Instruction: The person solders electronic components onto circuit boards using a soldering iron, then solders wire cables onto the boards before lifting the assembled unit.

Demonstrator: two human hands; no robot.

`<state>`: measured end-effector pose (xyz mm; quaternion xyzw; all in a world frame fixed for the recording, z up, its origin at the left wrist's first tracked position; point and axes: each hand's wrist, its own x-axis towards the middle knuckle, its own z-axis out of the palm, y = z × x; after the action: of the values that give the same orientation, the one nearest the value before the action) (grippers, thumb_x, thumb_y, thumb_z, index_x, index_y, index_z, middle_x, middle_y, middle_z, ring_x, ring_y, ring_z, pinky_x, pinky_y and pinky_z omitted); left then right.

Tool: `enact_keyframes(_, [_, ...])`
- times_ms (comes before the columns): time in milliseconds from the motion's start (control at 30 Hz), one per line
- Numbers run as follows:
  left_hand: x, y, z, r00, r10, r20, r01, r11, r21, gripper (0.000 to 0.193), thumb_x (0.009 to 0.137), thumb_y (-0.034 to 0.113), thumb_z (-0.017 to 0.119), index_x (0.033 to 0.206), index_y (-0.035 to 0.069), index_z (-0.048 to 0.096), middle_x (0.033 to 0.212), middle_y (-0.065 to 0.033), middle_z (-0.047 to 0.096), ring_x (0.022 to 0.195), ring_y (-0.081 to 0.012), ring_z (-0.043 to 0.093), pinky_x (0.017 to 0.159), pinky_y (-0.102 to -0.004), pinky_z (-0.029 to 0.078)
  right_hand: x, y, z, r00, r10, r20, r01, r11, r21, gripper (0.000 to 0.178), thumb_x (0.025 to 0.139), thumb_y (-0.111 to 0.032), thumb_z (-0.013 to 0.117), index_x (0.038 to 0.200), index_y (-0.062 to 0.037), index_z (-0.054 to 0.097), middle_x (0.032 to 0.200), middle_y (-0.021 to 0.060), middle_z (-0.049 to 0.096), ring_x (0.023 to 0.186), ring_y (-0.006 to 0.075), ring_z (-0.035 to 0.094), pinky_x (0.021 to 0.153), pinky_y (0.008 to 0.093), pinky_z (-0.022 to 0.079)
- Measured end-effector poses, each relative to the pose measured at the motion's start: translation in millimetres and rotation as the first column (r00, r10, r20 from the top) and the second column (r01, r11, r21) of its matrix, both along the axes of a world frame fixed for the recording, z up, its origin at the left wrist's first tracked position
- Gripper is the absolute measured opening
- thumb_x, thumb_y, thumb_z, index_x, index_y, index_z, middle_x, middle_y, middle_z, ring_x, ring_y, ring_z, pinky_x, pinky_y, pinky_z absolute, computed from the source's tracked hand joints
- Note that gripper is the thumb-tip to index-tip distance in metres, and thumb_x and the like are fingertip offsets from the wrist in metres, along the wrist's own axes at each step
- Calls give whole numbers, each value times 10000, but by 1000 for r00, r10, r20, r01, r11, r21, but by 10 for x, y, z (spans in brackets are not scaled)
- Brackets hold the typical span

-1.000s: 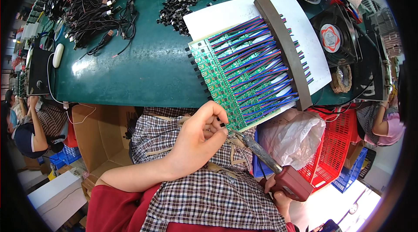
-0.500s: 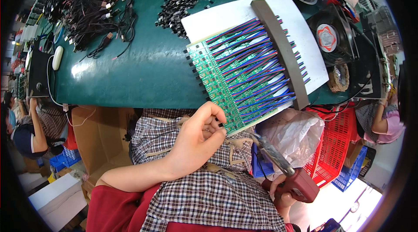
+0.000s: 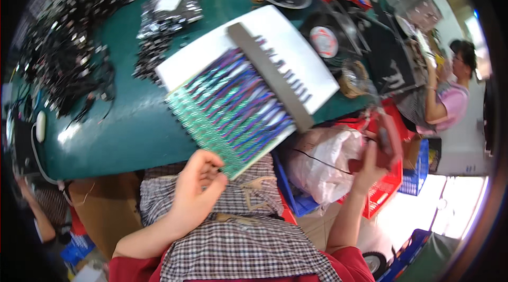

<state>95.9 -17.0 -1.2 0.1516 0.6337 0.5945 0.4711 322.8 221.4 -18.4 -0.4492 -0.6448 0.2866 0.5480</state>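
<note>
My left hand [image 3: 197,189], fingers curled at near corner of green circuit boards [image 3: 203,131], pinch I cannot tell, right hand [image 3: 369,170] wrapped round red soldering gun [image 3: 390,142]

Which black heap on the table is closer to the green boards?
The smaller heap of tiny pieces, by the shiny bag, is closer to the green boards; the bigger heap, tangled cables, lies farther left.

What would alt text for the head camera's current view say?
A person's left hand is at the near corner of a green circuit-board panel bearing blue wires, while the right hand holds a blurred red tool, apparently a soldering gun, near a red crate. A dark bar lies across the wires; black cables are heaped on the green table.
</note>
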Motion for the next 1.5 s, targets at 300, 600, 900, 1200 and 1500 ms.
enact_keyframes(300, [-212,-113,91,998,-36,44,32,997,76,287,883,-42,501,1160,12,449,864,-63,593,790,-84,558,700,-205,445,402,-335,799,943,291,160,-307,948,85,456,894,-251,565,1177,90,458,1064,185,575,596,123,512,525,231,403])
enact_keyframes(600, [-1132,-329,46,913,246,-326,-254,967,19,193,874,-19,526,1066,-5,539,883,-47,575,794,-86,553,669,-216,457,11,-464,1198,955,200,220,-228,967,112,607,833,-385,641,1158,94,457,1010,164,579,560,116,518,427,220,479])
enact_keyframes(900, [-1662,-249,-92,498,-70,-864,-307,918,-251,548,707,8,716,1216,49,520,985,-67,545,642,-118,479,617,-254,438,-615,-604,645,913,408,23,-396,898,-192,601,788,-407,714,1110,58,512,984,152,601,546,127,531,499,240,400])
enact_keyframes(1200, [-1994,21,-12,614,-250,-749,-159,890,-427,323,763,93,697,1061,66,576,941,-99,560,811,-268,598,721,-371,469,-702,-635,446,825,559,-86,-562,795,-229,494,879,-287,609,1178,63,430,1024,177,552,566,129,487,483,217,380])
enact_keyframes(1500, [-2076,-197,123,104,-215,-971,-531,813,-237,307,774,111,685,1053,38,580,942,-97,579,905,-291,542,745,-389,458,-720,-584,372,854,508,-117,-516,794,-321,456,884,-231,586,1190,58,413,1044,175,548,575,139,493,496,225,385])
